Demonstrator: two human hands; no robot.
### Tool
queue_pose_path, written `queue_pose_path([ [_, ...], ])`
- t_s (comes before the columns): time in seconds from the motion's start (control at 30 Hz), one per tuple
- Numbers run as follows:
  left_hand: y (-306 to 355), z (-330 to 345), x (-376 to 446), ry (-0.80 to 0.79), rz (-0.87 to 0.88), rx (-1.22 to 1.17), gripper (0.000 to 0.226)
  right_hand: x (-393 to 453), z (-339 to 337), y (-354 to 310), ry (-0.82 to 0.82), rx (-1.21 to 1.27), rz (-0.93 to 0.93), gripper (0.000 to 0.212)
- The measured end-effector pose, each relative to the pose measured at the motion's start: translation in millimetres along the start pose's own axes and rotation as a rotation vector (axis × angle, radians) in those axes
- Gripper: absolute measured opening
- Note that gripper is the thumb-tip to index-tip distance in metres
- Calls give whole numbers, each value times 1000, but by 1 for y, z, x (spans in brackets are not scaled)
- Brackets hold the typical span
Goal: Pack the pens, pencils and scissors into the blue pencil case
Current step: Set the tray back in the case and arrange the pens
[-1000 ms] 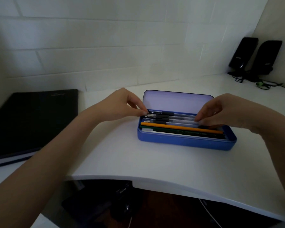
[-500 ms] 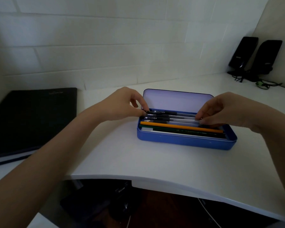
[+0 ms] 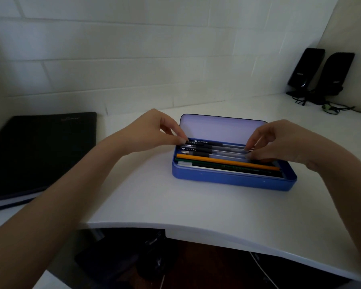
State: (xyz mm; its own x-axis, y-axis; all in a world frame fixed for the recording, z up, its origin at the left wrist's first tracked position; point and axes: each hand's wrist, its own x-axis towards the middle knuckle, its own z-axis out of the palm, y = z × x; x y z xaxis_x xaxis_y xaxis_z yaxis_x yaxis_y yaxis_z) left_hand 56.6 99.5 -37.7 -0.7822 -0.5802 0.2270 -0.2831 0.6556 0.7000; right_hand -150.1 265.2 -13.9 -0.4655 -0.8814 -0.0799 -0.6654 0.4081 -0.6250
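Left hand (image 3: 152, 130): you pinch the pen (image 3: 215, 144) tip.
Right hand (image 3: 279, 140): you pinch its other end.
Case (image 3: 233, 180): open.

Bare table (image 3: 196, 205) is lying open in front of the blue pencil case (image 3: 233, 180). Its raised lid (image 3: 221, 130) is blocking the far side; both hands are crowding its ends: left hand (image 3: 152, 130), right hand (image 3: 279, 142).

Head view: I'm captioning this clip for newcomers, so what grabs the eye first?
The open blue pencil case at the desk's centre, with an orange pencil among pens. The left hand and right hand pinch opposite ends of a pen at the back. A black folder lies far left.
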Motion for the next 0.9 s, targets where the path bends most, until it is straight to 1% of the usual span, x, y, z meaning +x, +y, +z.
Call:
queue_pose_path([
  [0.07,1,0,-1,-14,-4,0,2,1,1,1,-6,-7,3,12],
  [0.2,1,0,-1,-39,-1,10,10,1,0,2,9,-35,16,16],
  [0.3,1,0,0,-39,-5,20,12,1,-4,7,91,-123,-7,23],
  [0.37,0,0,0,-35,-4,23,12,1,-8,9,144,-136,-20,25],
  [0.57,-1,1,1,-17,2,14,8,1,-7,8,160,-64,-36,15],
  [0.7,-4,2,2,7,5,27,3,2,-5,7,146,-4,-28,15],
  [0.9,-4,3,3,34,30,43,5,3,-3,6,144,-15,-68,14],
])
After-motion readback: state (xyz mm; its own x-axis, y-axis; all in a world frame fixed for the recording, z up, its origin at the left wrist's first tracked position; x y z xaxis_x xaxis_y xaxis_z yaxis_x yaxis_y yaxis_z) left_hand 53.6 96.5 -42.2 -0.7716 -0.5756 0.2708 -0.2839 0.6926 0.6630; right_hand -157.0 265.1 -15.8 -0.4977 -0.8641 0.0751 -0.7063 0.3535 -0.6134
